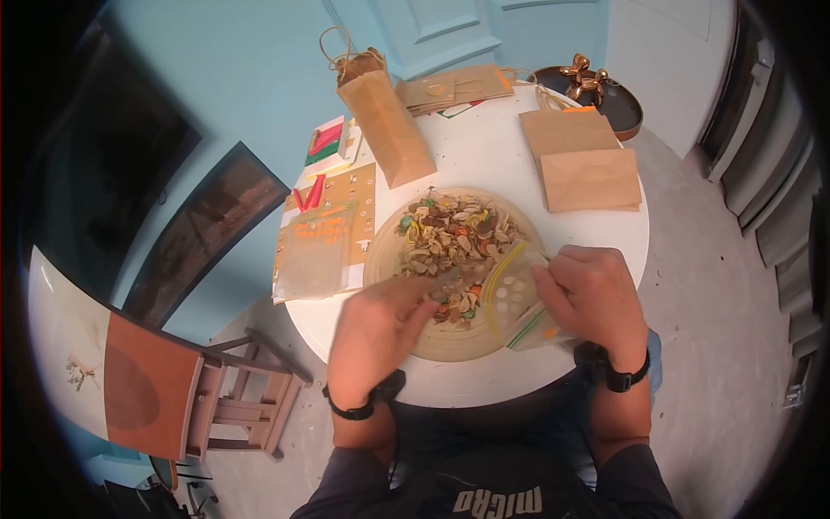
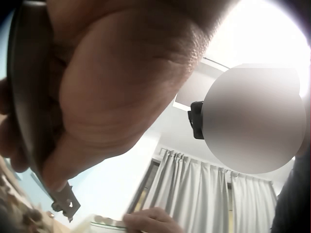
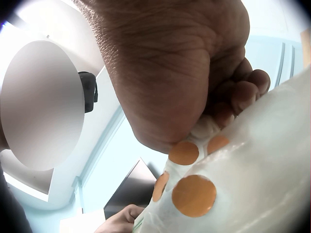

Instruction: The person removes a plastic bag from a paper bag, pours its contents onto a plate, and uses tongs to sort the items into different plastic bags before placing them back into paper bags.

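My left hand [image 1: 378,333] is over the near left part of a pile of dried petals and leaves [image 1: 458,229] on a round tan board [image 1: 389,251]. It grips dark metal tongs [image 2: 31,97], whose toothed tip points down past the thumb in the left wrist view. My right hand [image 1: 596,290] pinches a clear zip bag [image 1: 527,298] by its far side. The bag leans over the board's right edge, its zip edge toward the petals. Round orange dots [image 3: 194,195] mark the bag's side in the right wrist view.
A tall brown paper bag [image 1: 385,121] stands at the back of the white table [image 1: 484,147]. Folded paper bags [image 1: 592,180] lie at the right, more [image 1: 458,86] at the back. On the left are another zip bag [image 1: 311,259] and pink pieces [image 1: 311,195].
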{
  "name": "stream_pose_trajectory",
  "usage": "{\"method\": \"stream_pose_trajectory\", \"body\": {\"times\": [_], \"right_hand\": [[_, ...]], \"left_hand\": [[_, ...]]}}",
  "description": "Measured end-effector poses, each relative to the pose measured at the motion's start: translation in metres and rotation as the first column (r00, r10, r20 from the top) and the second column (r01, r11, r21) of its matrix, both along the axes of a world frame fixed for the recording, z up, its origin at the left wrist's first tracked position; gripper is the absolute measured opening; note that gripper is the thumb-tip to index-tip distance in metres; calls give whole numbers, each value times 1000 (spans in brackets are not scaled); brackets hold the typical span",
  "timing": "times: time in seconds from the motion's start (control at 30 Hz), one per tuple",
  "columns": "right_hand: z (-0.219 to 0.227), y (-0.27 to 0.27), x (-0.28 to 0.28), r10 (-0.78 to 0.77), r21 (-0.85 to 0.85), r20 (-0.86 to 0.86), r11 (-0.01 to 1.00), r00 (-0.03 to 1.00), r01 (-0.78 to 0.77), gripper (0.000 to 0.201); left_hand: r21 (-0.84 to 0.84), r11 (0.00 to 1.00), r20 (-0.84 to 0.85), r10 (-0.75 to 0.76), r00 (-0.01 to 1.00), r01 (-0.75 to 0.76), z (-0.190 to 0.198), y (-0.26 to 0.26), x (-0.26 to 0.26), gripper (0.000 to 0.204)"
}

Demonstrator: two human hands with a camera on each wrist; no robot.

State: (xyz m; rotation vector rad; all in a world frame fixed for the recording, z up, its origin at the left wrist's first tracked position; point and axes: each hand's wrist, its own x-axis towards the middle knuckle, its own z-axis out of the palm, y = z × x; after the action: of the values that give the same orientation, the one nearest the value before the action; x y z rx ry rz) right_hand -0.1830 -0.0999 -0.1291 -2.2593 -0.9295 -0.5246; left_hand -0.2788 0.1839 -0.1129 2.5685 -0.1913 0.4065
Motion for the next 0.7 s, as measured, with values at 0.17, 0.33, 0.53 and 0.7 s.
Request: {"method": "stream_pose_trajectory", "body": {"times": [0.17,0.33,0.53,0.7], "right_hand": [[0,2,0,-24,0,18,1000,1000,24,34],[0,0,-1,-29,-1,4,1000,1000,29,35],[0,4,-1,-25,-7,18,1000,1000,26,35],[1,5,-2,-22,-8,2,1000,1000,22,36]], "left_hand": [[-64,998,-8,21,1000,-21,1,-9,-2,36],[165,952,-63,271,961,-257,-13,46,11,34],[283,931,-249,304,919,-232,-22,59,28,26],[285,947,-269,229,936,-150,-24,54,26,22]]}}
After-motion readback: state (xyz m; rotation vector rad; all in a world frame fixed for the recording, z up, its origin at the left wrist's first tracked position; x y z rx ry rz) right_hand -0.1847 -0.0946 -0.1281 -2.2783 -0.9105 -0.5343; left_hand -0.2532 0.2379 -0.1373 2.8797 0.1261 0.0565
